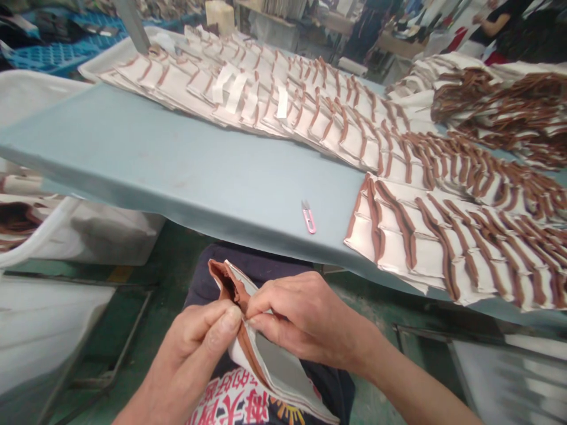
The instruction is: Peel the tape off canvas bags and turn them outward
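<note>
Over my lap, both hands pinch the edge of a white fabric piece with a brown inner layer, which gapes at its upper end. My left hand grips the near side between thumb and forefinger. Close against it, my right hand pinches the same edge from the other side; its fingertips are partly hidden in the fold. A pink-handled pair of thread snips lies on the blue-grey table beyond my hands.
Overlapping rows of white pieces with brown edges cover the table's back and right side. A brown and white heap lies at the far right. White plastic bins stand on the left. A person is in the background.
</note>
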A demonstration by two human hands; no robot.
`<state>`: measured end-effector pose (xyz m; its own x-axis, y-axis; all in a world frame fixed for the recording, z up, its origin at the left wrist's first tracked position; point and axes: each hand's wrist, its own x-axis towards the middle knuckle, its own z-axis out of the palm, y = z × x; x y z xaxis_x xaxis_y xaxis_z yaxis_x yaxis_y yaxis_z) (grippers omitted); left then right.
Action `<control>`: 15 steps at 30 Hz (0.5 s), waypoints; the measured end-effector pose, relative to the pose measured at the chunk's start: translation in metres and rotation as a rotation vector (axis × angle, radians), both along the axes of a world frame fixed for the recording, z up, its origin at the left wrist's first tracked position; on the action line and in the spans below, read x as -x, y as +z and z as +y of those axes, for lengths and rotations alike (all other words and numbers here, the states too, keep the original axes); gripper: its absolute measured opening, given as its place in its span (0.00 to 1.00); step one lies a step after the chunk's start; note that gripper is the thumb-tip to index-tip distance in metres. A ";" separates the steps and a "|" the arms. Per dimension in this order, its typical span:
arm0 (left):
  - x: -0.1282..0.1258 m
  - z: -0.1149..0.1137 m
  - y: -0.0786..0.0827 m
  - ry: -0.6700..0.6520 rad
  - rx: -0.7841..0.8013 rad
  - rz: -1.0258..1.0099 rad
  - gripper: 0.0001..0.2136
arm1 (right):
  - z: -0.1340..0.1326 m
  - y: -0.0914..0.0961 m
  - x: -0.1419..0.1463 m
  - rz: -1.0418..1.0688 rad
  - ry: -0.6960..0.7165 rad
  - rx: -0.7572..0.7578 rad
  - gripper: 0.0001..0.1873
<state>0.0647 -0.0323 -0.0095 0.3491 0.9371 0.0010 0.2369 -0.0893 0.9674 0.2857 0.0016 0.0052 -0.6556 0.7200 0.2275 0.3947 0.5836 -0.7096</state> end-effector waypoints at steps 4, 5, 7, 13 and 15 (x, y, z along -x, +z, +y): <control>0.001 0.002 0.002 -0.085 0.017 0.002 0.23 | -0.001 0.005 0.004 0.001 -0.099 0.197 0.08; 0.002 0.002 0.003 -0.113 0.016 0.009 0.23 | 0.000 0.006 0.005 0.047 -0.116 0.324 0.07; 0.004 0.004 0.005 -0.175 0.032 0.025 0.22 | 0.004 0.007 0.005 0.142 -0.114 0.604 0.06; 0.014 0.015 0.002 -0.314 0.208 0.058 0.24 | 0.023 0.019 0.007 -0.001 -0.052 0.888 0.06; 0.017 0.018 -0.011 -0.306 0.226 0.085 0.27 | 0.033 0.029 0.011 -0.116 -0.029 0.838 0.05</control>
